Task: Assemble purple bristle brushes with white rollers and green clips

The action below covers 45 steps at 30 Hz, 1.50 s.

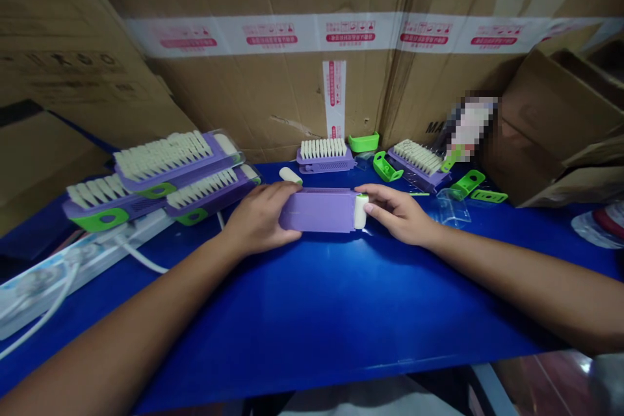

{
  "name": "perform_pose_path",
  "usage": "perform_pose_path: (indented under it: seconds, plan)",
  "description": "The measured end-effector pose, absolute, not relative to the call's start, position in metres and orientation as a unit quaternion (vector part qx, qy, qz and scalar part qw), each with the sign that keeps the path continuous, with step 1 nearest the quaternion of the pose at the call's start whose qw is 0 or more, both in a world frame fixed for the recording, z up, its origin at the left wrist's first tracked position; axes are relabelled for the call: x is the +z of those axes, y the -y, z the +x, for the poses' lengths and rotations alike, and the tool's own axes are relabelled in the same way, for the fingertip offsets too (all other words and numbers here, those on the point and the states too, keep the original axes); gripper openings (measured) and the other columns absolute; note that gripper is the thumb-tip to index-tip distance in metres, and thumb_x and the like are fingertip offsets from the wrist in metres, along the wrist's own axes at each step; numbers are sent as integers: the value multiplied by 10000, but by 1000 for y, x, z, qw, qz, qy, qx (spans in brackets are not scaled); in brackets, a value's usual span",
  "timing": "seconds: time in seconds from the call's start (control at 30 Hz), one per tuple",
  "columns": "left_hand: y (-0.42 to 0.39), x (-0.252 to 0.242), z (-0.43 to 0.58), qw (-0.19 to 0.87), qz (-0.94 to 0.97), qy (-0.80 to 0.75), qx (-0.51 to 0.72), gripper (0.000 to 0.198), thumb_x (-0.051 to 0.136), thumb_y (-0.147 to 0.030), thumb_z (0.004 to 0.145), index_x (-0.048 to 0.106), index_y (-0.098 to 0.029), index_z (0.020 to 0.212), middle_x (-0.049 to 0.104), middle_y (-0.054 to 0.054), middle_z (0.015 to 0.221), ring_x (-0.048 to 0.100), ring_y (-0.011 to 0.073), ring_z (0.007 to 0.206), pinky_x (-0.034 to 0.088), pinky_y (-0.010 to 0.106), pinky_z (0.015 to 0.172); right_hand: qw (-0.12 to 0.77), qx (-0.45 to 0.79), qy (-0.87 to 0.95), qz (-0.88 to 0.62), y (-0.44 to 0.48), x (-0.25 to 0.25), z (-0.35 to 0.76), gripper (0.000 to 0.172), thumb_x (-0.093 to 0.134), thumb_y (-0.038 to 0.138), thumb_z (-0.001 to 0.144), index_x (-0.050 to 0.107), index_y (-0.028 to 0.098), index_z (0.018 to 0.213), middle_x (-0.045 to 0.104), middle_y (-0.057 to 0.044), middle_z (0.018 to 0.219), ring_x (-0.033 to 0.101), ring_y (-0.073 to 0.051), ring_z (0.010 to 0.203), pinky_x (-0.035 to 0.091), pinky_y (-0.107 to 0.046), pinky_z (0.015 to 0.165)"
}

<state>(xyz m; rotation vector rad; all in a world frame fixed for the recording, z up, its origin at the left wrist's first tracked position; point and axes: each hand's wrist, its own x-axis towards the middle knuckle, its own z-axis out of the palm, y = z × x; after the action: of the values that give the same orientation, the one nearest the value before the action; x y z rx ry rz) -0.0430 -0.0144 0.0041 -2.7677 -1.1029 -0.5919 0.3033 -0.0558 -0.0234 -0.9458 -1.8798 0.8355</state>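
A purple plastic body [322, 210] lies flat side up over the blue table [312, 312]. My left hand [260, 218] grips its left end, thumb in front and fingers behind. At its right end is a white rounded piece [360, 211] with a bit of green at the top, pinched between the thumb and fingers of my right hand [397, 211]. Just behind my left hand lies another white rounded piece [290, 175]. Further back sits a purple brush with pale bristles [324, 155], beside a green end piece [364, 142].
Several purple brushes [166, 159] are piled at the left by a white power strip [73, 266] with cables. Right of centre are another brush [418, 159], green parts [387, 167] and clear plastic pieces [453, 207]. Cardboard boxes [273, 91] stand behind.
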Motion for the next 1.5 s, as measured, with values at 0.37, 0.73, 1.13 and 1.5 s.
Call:
perform_pose_path:
  seconds: [0.37, 0.73, 1.13, 1.5]
  plan:
    - [13, 3, -43, 81, -915, 345, -191, 773, 926, -347, 777, 655, -149, 1473, 777, 210, 1488, 794, 415, 1321, 625, 557, 1176, 444, 395, 705, -387, 57, -22, 300, 390, 817, 411, 1011, 766, 237, 1356, 871, -52, 1056, 801, -170, 844, 673, -333, 776]
    - [13, 2, -47, 129, -926, 239, -262, 629, 754, -682, 1055, 728, -151, 1391, 818, 190, 1287, 843, 360, 1107, 698, 474, 967, 464, 423, 684, -371, 57, -17, 299, 291, 882, 392, 953, 738, 232, 1149, 817, -15, 954, 779, -135, 805, 646, -262, 735]
    - [15, 1, -48, 121, -920, 265, -261, 572, 827, -595, 990, 733, -203, 1396, 801, 149, 1231, 813, 302, 1012, 702, 415, 892, 429, 401, 716, -376, 59, -21, 301, 378, 891, 428, 953, 727, 236, 1235, 869, -78, 1131, 835, -185, 942, 696, -312, 796]
    - [19, 11, -42, 61, -926, 309, -209, 570, 787, -583, 971, 805, -194, 1387, 757, 150, 1117, 759, 333, 972, 683, 497, 896, 428, 355, 731, -396, 59, -15, 300, 437, 962, 438, 872, 842, 216, 1229, 901, -82, 1105, 857, -210, 973, 701, -309, 777]
